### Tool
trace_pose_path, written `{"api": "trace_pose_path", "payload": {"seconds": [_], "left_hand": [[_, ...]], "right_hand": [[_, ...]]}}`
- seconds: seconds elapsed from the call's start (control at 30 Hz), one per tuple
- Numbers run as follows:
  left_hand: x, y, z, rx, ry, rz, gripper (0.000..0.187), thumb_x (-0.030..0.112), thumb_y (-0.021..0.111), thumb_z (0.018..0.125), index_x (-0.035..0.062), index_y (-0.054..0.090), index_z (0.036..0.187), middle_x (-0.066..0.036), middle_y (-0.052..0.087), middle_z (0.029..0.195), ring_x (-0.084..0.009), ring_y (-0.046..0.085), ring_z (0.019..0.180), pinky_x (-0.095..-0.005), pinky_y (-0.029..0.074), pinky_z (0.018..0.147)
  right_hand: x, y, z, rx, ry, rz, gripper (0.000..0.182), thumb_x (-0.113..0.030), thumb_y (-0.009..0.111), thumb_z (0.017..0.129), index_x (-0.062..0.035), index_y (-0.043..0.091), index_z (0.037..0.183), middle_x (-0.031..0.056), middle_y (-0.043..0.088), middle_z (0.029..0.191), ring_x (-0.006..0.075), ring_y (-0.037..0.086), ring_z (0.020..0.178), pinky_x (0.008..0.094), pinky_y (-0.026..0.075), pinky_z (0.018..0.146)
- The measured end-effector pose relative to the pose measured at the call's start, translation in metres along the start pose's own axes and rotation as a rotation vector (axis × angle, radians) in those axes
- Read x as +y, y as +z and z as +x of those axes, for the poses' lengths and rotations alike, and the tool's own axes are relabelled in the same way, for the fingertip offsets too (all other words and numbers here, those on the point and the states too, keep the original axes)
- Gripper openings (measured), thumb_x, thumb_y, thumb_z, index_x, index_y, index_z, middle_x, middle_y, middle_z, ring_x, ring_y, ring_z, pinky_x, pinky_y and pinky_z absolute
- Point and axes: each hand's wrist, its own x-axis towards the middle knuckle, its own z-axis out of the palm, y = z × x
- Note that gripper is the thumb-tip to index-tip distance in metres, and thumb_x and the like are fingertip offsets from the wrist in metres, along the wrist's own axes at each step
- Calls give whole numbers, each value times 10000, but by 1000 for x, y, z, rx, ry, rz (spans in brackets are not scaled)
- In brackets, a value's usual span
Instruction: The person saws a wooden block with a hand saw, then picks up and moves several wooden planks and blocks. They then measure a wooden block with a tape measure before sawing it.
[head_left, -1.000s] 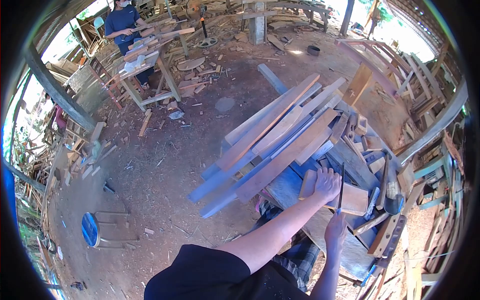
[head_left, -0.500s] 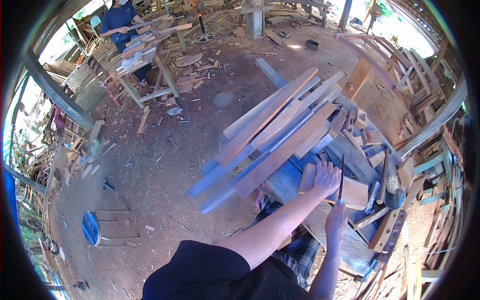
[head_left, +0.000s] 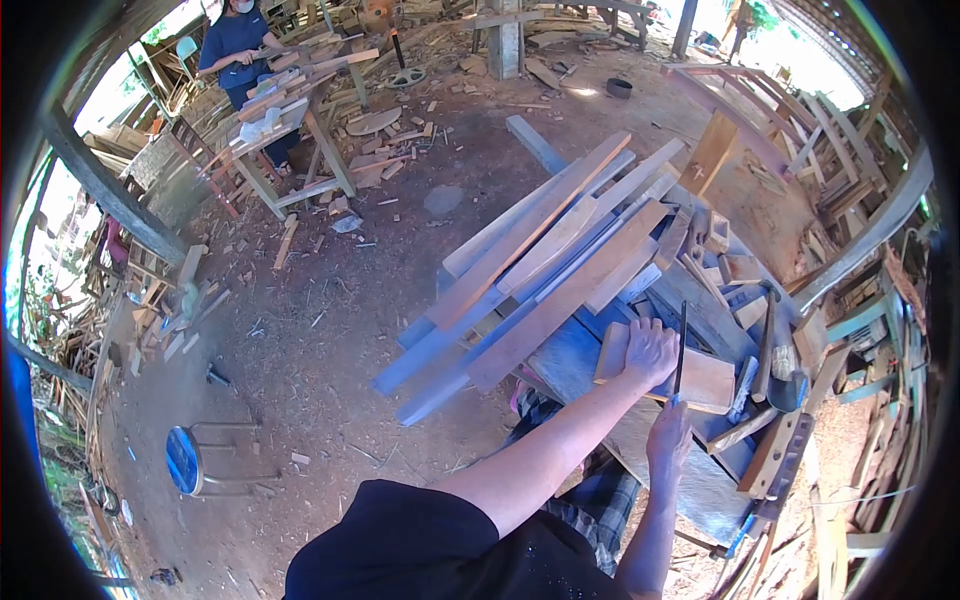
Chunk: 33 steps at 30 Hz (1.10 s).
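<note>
Narrow dark blade: this thin tool (head_left: 682,350) rises out of the top of the right fist and lies across the work, just beside the other hand's fingers.
Which way it points: tip away from the body; its long axis runs nearly straight ahead from the fist, crossing the board's length close to square.
Right grip: the right hand (head_left: 668,432) is closed round the near end of the blade, clamped on it.
Left grip: the left hand (head_left: 652,352) presses down on the board, ahead of the right fist and a little left; whether its fingers hook the far edge I can't tell from here.
Board: the short wooden board (head_left: 708,385) lies under the left palm and shows on both sides of the blade, its long axis running left to right.
What could go wrong: the blade could skip sideways into those close fingers, I'd judge, if the board rocked or the palm's pressure slackened; I see no clamp on the board.
Right of the grip: a dark-headed tool (head_left: 787,393) lies near among offcuts, on the cluttered bench (head_left: 712,500).
Left and beyond: long planks (head_left: 570,300) lie slantwise.
Well apart: a stool (head_left: 182,460) on its side to the left; a co-worker (head_left: 232,42) far beyond.
</note>
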Motion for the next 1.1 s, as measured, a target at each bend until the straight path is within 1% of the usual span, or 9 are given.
{"api": "trace_pose_path", "payload": {"seconds": [0.17,0.23,0.27,0.3,0.33,0.47,0.8,0.9,1.1], "left_hand": [[-2,-24,-4,-115,144,197,274,228,458,912,86,688,957,-146,668,1021,-326,627,989,-464,440,842],[-1,-25,-1,-107,114,165,298,229,446,921,81,702,956,-172,693,981,-343,652,970,-468,463,828],[5,-39,-1,-159,88,139,319,268,444,936,85,706,936,-165,689,953,-347,651,935,-488,458,824],[-1,-16,0,-99,91,142,334,290,440,944,87,706,943,-160,683,962,-347,642,945,-502,445,846],[-7,7,2,-26,85,154,350,312,435,951,89,705,950,-155,677,970,-347,633,956,-516,433,869],[-1,5,6,-88,45,117,392,335,403,975,79,700,976,-155,658,1025,-351,597,1022,-541,385,937],[4,3,6,-162,29,196,418,344,364,990,89,695,1019,-159,654,1105,-357,586,1068,-523,388,935],[3,7,6,-36,44,190,401,333,396,983,86,709,938,-158,667,1015,-342,610,997,-505,411,885],[0,4,8,-145,24,199,416,343,366,991,87,692,1030,-159,652,1085,-354,587,1050,-516,388,936]], "right_hand": [[8,-6,-19,-55,42,73,300,-263,406,999,-37,539,1146,250,665,941,441,644,880,540,506,763],[12,2,7,-144,-70,31,250,-170,443,935,-27,611,1052,215,667,1010,429,636,953,512,508,815],[-2,-3,18,-82,-26,75,196,-132,474,909,-18,620,971,201,678,995,399,658,921,481,535,789],[9,17,37,-149,-163,-161,160,-117,488,910,-19,596,975,198,689,934,372,684,860,458,562,733],[-7,5,40,-100,31,-45,169,-164,493,941,-25,568,1003,200,692,864,365,700,796,458,575,680],[-9,-18,5,-152,130,51,255,-266,474,989,-15,515,1008,227,687,838,394,700,783,484,575,678],[-3,-3,30,-80,-84,-2,168,-203,474,986,-45,529,992,212,693,827,333,716,828,415,583,678],[-12,-23,8,-187,154,-16,142,-182,481,981,-52,535,962,207,696,830,325,718,822,403,583,668],[-14,0,48,-79,32,33,216,-246,485,987,-36,520,948,213,693,829,352,712,806,419,582,684]]}}
